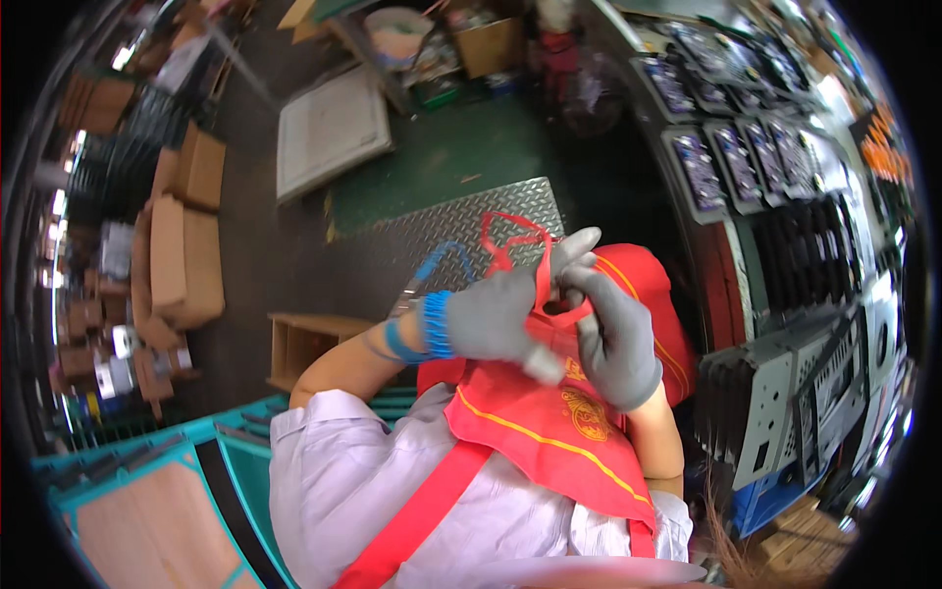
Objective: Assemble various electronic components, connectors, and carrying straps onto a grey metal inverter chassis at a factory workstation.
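My left hand (496, 316), in a grey glove with a blue elastic wristband (437, 324), is at the middle of the view in front of my chest. A red apron strap (543, 280) loops up and over between my hands, and the left hand's fingers are closed on it. Close by on the right, my gloved right hand (626, 344) pinches the same strap near its lower loop. Below both hands the red apron (535, 432), with yellow edging and a yellow emblem, lies over my light shirt. A blue strap end (451, 250) shows past the left wrist.
On the right stands a bench with trays of small parts (702, 172) and stacked grey metal panels (785, 402). Cardboard boxes (186, 260) are at the left. A teal chair (235, 461) is behind my left arm, and a metal tread plate (471, 221) lies ahead.
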The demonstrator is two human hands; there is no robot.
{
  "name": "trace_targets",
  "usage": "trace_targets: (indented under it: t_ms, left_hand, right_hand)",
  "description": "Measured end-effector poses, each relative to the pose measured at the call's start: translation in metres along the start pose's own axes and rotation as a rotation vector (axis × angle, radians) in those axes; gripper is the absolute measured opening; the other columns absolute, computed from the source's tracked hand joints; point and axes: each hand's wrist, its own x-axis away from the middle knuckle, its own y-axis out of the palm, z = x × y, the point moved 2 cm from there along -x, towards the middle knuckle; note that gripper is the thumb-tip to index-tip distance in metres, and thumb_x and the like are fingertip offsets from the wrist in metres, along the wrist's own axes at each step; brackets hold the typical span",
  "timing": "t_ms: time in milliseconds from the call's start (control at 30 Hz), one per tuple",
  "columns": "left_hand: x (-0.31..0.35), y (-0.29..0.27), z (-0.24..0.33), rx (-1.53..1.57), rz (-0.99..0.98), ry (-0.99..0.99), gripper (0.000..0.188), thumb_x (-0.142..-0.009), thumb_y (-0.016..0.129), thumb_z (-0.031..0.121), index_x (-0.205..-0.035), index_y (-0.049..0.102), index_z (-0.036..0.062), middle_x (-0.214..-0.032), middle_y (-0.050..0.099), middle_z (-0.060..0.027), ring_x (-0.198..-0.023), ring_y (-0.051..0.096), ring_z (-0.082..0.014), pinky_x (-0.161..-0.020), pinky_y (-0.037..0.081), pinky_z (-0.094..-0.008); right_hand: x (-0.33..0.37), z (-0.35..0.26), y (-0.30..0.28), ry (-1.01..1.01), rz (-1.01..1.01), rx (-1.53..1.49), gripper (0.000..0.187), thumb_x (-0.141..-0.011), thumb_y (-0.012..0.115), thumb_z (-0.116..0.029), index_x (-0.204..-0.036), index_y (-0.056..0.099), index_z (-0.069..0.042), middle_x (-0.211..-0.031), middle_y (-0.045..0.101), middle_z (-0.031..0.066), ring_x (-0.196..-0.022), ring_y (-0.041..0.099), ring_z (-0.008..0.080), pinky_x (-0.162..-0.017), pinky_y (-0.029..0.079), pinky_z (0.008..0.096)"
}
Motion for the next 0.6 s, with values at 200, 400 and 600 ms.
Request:
trace_targets:
  t_ms: [200, 400, 600]
  left_hand:
    - [0.106, -0.101, -0.105, 0.045, 0.504, -0.366, 0.037, -0.083, 0.059, 0.002, -0.12, 0.054, 0.0048, -0.11, 0.064, -0.0099, -0.098, 0.061, -0.021, -0.086, 0.05, -0.0342]
    - [0.36, -0.241, -0.034, -1.378, 1.475, -0.772, 0.024, -0.089, 0.045, 0.011, -0.109, 0.057, 0.0086, -0.101, 0.061, -0.0137, -0.091, 0.061, -0.0341, -0.079, 0.05, -0.0388]
    - [0.457, -0.215, -0.151, -1.485, 2.275, -0.948, 0.028, -0.092, 0.049, 0.021, -0.11, 0.052, -0.0008, -0.104, 0.059, -0.0216, -0.096, 0.059, -0.0359, -0.083, 0.046, -0.0431]
  right_hand:
    - [-0.022, 0.033, 0.06, 0.067, -0.28, -0.088, 0.071, -0.085, 0.059, 0.004, -0.145, 0.021, 0.0, -0.146, 0.032, 0.0185, -0.121, 0.05, 0.0283, -0.096, 0.045, 0.0351]
    - [-0.055, 0.083, 0.089, 0.292, -0.326, -0.163, 0.045, -0.09, 0.052, 0.003, -0.135, 0.042, 0.003, -0.126, 0.056, 0.014, -0.106, 0.058, 0.017, -0.092, 0.046, 0.0297]
    - [-0.072, 0.127, 0.138, 0.3, -0.547, 0.079, 0.038, -0.09, 0.055, -0.003, -0.127, 0.049, 0.002, -0.116, 0.06, 0.0154, -0.096, 0.063, 0.0206, -0.086, 0.048, 0.0299]
